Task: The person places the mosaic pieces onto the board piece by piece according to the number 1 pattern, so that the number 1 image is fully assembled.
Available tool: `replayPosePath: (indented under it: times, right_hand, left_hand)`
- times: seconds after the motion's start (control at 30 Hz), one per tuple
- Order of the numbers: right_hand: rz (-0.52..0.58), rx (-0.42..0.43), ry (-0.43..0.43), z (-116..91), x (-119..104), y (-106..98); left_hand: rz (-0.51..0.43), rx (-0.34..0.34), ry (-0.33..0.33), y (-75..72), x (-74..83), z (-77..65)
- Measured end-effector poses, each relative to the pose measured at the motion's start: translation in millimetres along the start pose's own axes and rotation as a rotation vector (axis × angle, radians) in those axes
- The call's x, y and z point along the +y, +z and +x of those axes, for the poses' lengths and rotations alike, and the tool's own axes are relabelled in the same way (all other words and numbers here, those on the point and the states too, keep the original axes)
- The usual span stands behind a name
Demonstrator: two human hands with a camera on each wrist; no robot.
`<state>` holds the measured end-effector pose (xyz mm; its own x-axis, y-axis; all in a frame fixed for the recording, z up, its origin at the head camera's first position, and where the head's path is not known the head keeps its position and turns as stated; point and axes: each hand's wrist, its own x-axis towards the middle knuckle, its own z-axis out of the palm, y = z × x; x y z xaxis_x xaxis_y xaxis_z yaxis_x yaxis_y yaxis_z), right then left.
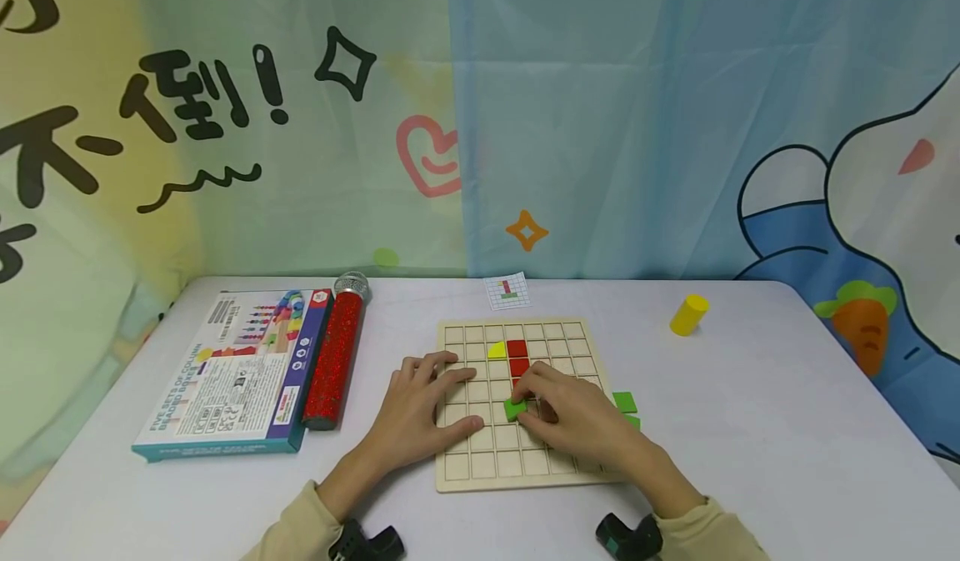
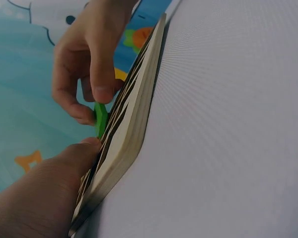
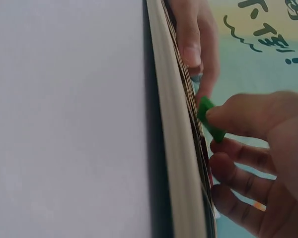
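Observation:
A wooden grid board [image 1: 480, 464] lies on the table, with one yellow tile [image 1: 497, 350] and a column of red tiles [image 1: 517, 349] set in its squares. My right hand [image 1: 573, 411] pinches a green square tile [image 1: 514, 410] between thumb and fingers, low over the board below the red ones. In the right wrist view the green tile [image 3: 210, 119] is tilted, its edge close to the board. My left hand [image 1: 422, 411] rests on the board's left side, fingers spread and holding nothing. More green tiles [image 1: 624, 402] lie by the board's right edge, partly behind my right wrist.
At the left lies a boxed set [image 1: 225, 378] with a red glittery microphone [image 1: 337, 361] alongside it. A small pattern card [image 1: 507, 292] sits behind the board. Toward the back right stands a yellow cylinder [image 1: 688, 315]. A printed cloth [image 1: 600, 127] hangs behind the table.

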<state>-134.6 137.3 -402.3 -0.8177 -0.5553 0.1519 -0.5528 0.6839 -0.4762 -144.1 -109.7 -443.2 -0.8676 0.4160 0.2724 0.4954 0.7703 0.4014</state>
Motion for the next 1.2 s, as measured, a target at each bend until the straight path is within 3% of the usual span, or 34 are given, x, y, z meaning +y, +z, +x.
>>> replayPosePath:
  times: [0.23, 0.67, 1.2]
  right_hand:
    - [-0.027, -0.006, 0.002, -0.6, -5.2, 5.9]
    - [-0.097, 0.064, -0.044, 0.9, -10.0, 10.9]
    - [-0.1, 0.043, -0.055, -0.1, -8.9, 10.7]
  left_hand:
    - [0.003, 0.0, -0.001, -0.9, 1.0, -0.3]
    - [0.017, 0.027, 0.016, -0.2, -0.4, -0.3]
    - [0.004, -0.01, -0.002, -1.2, 0.8, -0.3]
